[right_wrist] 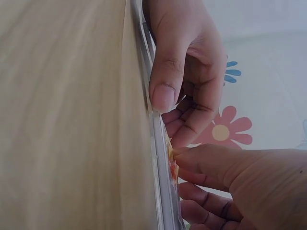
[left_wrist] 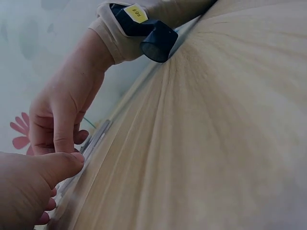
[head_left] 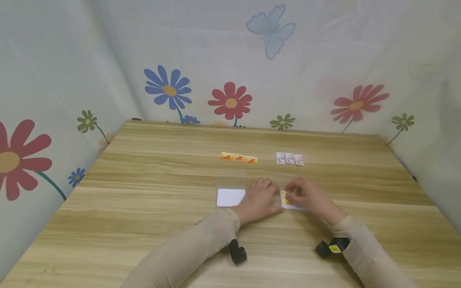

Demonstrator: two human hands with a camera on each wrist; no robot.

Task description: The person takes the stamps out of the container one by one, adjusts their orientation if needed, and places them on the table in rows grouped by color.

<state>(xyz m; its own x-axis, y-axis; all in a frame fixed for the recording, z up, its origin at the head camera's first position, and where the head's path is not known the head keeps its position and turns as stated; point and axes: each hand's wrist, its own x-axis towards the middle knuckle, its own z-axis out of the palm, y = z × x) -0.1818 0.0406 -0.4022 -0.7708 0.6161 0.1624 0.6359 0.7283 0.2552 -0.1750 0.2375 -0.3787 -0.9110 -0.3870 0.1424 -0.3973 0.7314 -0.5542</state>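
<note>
Down on the bench (head_left: 108, 192), atop the right-hand white case (head_left: 294, 207), the right hand (head_left: 312, 197) pinches a yellow card (head_left: 285, 200), probably light, bendy, best edge-held; the left hand (head_left: 257, 202), fingers loosely extended, touches the case!

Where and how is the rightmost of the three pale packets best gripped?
Likely pinch the rightmost pale packet by its right edge, coming from the right in the head view: that edge is free, while the middle pale packet crowds its left. It lies flat on the table.
</note>
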